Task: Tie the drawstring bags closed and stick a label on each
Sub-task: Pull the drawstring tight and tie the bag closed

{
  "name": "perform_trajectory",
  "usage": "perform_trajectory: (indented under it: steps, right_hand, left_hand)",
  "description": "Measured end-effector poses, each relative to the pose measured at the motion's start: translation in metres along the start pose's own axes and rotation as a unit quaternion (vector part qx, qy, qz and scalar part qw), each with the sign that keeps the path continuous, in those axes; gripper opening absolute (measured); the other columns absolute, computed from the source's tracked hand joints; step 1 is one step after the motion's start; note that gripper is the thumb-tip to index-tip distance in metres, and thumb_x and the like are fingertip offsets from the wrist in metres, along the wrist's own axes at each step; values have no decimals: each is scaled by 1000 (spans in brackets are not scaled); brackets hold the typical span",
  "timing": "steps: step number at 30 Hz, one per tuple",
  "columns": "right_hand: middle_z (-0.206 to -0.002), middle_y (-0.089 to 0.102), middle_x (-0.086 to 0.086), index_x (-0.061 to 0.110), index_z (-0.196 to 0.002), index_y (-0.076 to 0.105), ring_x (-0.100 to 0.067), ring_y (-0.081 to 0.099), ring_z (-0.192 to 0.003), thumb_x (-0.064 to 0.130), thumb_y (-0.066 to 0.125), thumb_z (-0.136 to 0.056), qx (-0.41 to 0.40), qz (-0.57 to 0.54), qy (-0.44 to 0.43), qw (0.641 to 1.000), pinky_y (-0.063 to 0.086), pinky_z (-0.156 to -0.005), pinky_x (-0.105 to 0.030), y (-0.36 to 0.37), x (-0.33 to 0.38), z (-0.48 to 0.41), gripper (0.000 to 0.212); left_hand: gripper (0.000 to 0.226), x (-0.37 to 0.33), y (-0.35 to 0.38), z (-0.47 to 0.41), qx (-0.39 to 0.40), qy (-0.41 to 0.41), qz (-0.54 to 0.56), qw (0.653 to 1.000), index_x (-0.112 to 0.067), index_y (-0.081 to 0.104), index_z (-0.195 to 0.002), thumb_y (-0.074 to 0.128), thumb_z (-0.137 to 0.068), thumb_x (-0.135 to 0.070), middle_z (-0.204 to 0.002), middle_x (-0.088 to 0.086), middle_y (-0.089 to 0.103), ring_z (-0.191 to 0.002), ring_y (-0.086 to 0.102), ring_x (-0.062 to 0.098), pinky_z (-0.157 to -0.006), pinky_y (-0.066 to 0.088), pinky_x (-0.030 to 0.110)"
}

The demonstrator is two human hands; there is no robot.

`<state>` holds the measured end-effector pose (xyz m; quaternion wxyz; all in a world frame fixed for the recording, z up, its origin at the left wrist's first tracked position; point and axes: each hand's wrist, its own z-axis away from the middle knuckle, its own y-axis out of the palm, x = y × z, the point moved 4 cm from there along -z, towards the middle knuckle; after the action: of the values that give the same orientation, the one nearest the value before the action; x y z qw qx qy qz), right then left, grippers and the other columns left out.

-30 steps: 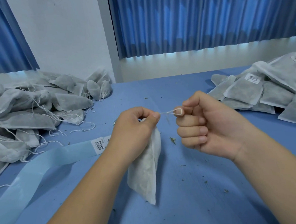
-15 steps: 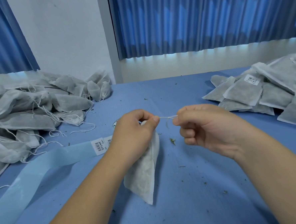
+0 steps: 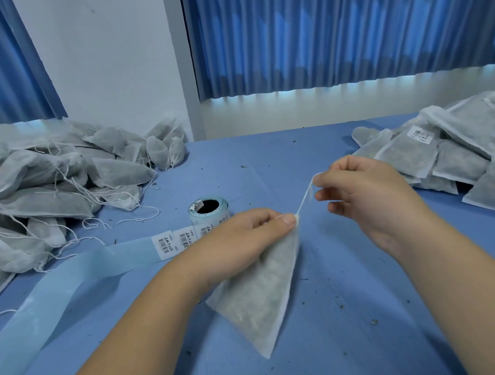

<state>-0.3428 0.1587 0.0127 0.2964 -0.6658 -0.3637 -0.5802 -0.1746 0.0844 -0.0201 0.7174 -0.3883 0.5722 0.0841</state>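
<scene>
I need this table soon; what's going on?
A person is tying a drawstring bag closed. The left hand pinches its neck; the right hand pulls the string taut. Bags with loose strings are piled at left, a pile showing one label at right. A label roll lies beyond the left hand.

The barcode labels (image 3: 165, 244) on the blue backing strip (image 3: 72, 273) carry small characters, perhaps Chinese, too blurred to read; likewise the label (image 3: 419, 134) on a bag (image 3: 406, 156) at right.
</scene>
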Motion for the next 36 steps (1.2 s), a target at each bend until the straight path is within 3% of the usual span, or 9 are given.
perform_trajectory:
  steps: [2, 5, 9, 13, 16, 20, 24, 31, 36]
  right_hand:
    - [-64, 57, 2, 20, -62, 49, -10, 64, -59, 6, 72, -78, -27, -18, -1, 999, 46, -50, -20, -4, 0, -2, 30]
    - [-62, 58, 3, 19, -64, 51, -10, 62, -58, 4, 71, -77, -58, -35, -11, 998, 46, -51, -21, -10, 1, -3, 28]
    - [-59, 59, 7, 18, -75, 55, -10, 61, -58, 1, 70, -79, -67, -41, -60, 995, 46, -55, -22, -12, 10, 0, 23]
    - [-64, 61, 13, 23, -72, 59, -2, 55, -59, 2, 70, -78, -37, 91, -221, 970, 42, -56, -13, 6, 27, 15, 24]
    - [-66, 61, 14, 24, -69, 60, 2, 54, -63, 2, 70, -77, 45, 249, -309, 917, 38, -60, -7, 30, 25, 28, 25]
    - [-78, 62, 9, 20, -77, 68, -4, 53, -75, 5, 68, -79, 122, 368, -322, 864, 37, -68, -11, 47, 10, 30, 16]
    - [-83, 61, 10, 22, -79, 72, -4, 55, -79, 9, 68, -81, 117, 367, -311, 869, 36, -70, -13, 44, 8, 26, 13]
    - [-87, 60, 10, 24, -87, 79, -3, 54, -83, 14, 70, -83, 120, 341, -301, 883, 33, -70, -6, 43, 6, 26, 14]
    - [-94, 53, 5, 31, -98, 78, -9, 49, -92, 14, 67, -86, 136, 306, -297, 894, 34, -80, -11, 40, 10, 30, 24]
  left_hand:
    - [40, 2, 1, 1, 40, -20, 8, 999, -29, 71, -94, 61, -71, -61, -87, -13, 72, -84, 68, 7, -86, 50, 32]
    - [36, 5, 0, 3, 88, -36, 30, 995, -28, 74, -93, 64, -64, -48, -97, -3, 76, -97, 71, 17, -90, 53, 35]
    - [37, 8, -6, -1, -5, -33, 12, 999, -22, 73, -95, 64, -67, -45, -100, 2, 75, -97, 71, 20, -92, 53, 41]
    - [30, 8, -14, -6, -136, -14, 86, 987, -25, 74, -90, 66, -69, -46, -89, -5, 76, -83, 72, 13, -75, 53, 31]
    - [23, 9, -16, -8, -173, -5, 124, 977, -21, 72, -92, 71, -79, -40, -87, -1, 75, -80, 70, 16, -71, 50, 31]
    - [14, 8, -16, -9, -170, 6, 141, 975, -21, 69, -84, 70, -87, -35, -71, -10, 67, -66, 63, 6, -61, 44, 22]
    - [27, 8, -14, -9, -171, -1, 139, 976, -20, 64, -76, 66, -88, -43, -63, -12, 58, -59, 54, 6, -56, 39, 22]
    - [62, 4, -10, -9, -172, 12, 200, 964, 7, 62, -91, 65, -73, -53, -80, 10, 58, -79, 54, 21, -77, 40, 39]
    - [43, 7, -10, -13, -108, 21, 300, 948, 3, 70, -105, 63, -89, -36, -105, 17, 72, -101, 68, 29, -94, 50, 44]
